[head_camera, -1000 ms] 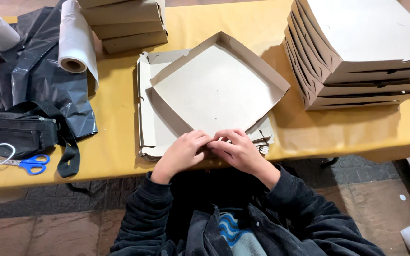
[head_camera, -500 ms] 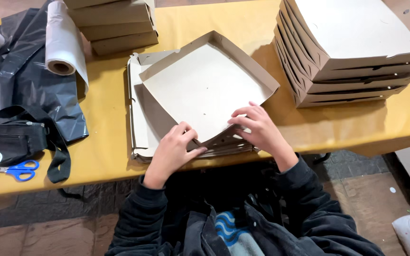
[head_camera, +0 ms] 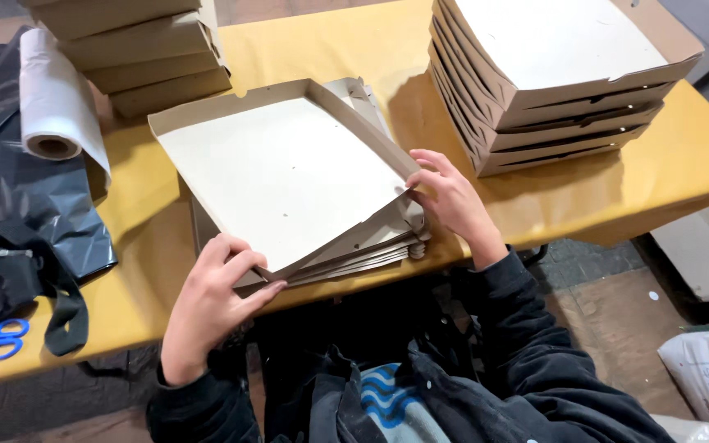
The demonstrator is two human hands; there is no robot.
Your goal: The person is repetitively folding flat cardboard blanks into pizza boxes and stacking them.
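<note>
Grey cardboard box tray, left hand, right hand gripping corners

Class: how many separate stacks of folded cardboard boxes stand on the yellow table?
2: one stack at the far left beside the plastic roll, one at the far right. More may lie outside the picture.

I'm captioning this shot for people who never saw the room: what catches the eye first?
The half-folded pale cardboard box tray at the centre, atop flat blanks on the yellow-covered table, with the left hand at its near corner and the right hand at its right corner. Behind right rises a stack of folded cardboard boxes.
</note>
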